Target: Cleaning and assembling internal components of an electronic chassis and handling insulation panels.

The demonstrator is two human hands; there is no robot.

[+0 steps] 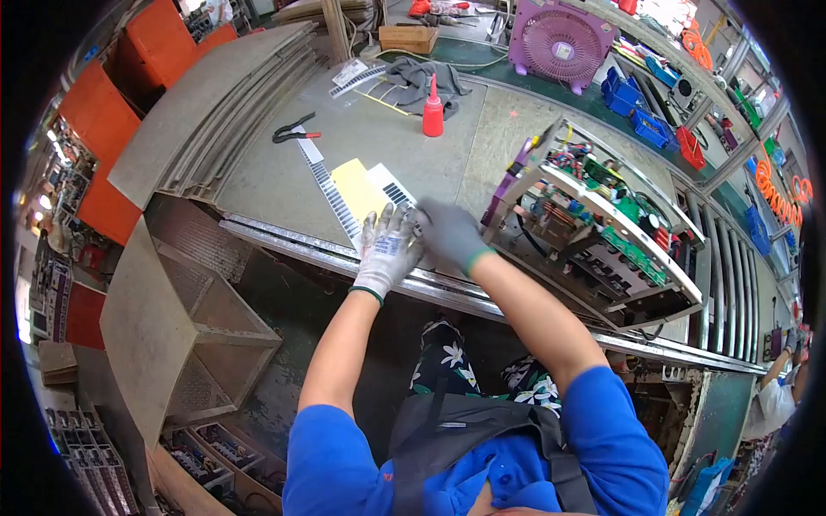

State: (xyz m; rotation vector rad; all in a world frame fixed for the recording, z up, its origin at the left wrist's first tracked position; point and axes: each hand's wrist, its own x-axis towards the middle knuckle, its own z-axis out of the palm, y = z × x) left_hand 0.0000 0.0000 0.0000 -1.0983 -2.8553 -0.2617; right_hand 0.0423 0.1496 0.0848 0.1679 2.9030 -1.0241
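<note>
Both gloved hands meet at the near edge of the worktop, just below a small spread of label sheets. Left hand, in a pale, smudged glove, has its fingers extended and slightly apart, tips near the lower ends of the sheets; its thumb side runs in behind the other hand, so cannot tell whether anything is pinched there. Right hand, darker grey glove, is motion-blurred and crosses close against the left; its grasp cannot be told either. Step in hand, as I judge it: close two-handed handling of labels, perhaps loosening one from its backing. From this position the next move would call for a light fingertip pinch, with the sheet steadied, since thin stock should curl or cling to glove fabric. The sheets: a plain yellow sheet, flat, in the middle; a white label sheet at its right, dark rectangles in rows, lower part close by the hands; a long label strip along the left, narrow, slanting down toward the left hand, with repeated dark blocks. Right of the hands, well apart from the sheets, stands an open electronics chassis: white rails, green boards, bundled wiring, purple end panel.
</note>
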